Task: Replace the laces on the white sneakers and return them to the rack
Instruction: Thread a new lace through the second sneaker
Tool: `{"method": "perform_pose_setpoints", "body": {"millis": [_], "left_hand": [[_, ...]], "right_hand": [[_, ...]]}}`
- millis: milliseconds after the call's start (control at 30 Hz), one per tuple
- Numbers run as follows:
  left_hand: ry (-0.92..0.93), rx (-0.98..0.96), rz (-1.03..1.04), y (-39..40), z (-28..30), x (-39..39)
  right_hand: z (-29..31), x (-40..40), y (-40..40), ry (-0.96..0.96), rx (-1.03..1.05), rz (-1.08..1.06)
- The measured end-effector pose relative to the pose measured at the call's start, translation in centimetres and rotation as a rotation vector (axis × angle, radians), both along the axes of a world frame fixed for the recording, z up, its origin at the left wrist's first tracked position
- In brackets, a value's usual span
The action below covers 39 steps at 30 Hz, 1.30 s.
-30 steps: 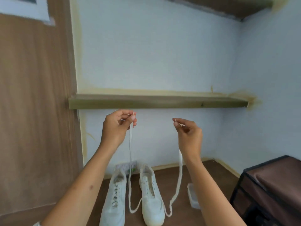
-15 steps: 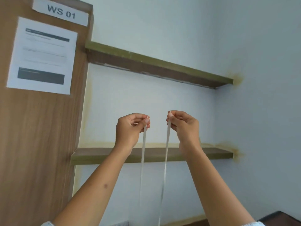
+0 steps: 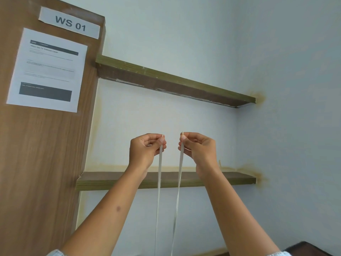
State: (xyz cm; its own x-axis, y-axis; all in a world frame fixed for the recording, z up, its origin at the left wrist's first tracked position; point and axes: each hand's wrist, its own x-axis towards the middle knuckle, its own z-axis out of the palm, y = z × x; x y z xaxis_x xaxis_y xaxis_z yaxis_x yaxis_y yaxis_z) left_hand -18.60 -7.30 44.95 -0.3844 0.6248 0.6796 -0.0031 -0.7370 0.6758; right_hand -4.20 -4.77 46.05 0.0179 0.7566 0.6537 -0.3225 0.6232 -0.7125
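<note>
A flat white lace [image 3: 159,182] hangs in two long strands that run down out of the bottom of the frame. My left hand [image 3: 145,150] pinches the tip of the left strand between thumb and fingers. My right hand [image 3: 198,149] pinches the tip of the right strand the same way. Both hands are raised side by side at the same height, a short gap apart, in front of the wall. The white sneakers are out of view below the frame.
Two wooden wall shelves form the rack: a lower shelf [image 3: 110,181] behind my forearms and an upper shelf [image 3: 175,82] above. A tall wooden cabinet [image 3: 42,163] with a printed sheet and a "WS 01" label stands left. A dark box corner [image 3: 306,250] shows at bottom right.
My view has tilted up from the floor, so the sneakers have left the frame. Both hands have risen and drawn closer together, pulling the two lace strands straight.
</note>
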Motion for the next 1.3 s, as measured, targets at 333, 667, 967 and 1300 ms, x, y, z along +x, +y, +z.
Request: {"method": "perform_pose_setpoints", "body": {"millis": [333,667,967,1300], "left_hand": [[0.021,-0.048,-0.017,-0.2,-0.9,-0.2],[0.423,-0.326,0.088,1.2,-7.6,-3.0],[0.524,-0.525,0.174,5.1,-21.5,-5.8],[0.438,-0.749,0.172,9.5,-38.9,-5.3]], "right_hand": [[-1.3,0.6,0.2,-0.050,-0.014,0.007],[-7.9,3.4,3.9,-0.764,-0.201,-0.140],[-22.0,2.5,8.8,-0.942,-0.292,-0.258],[-39.4,-0.3,12.0,-0.957,-0.517,-0.286]]}}
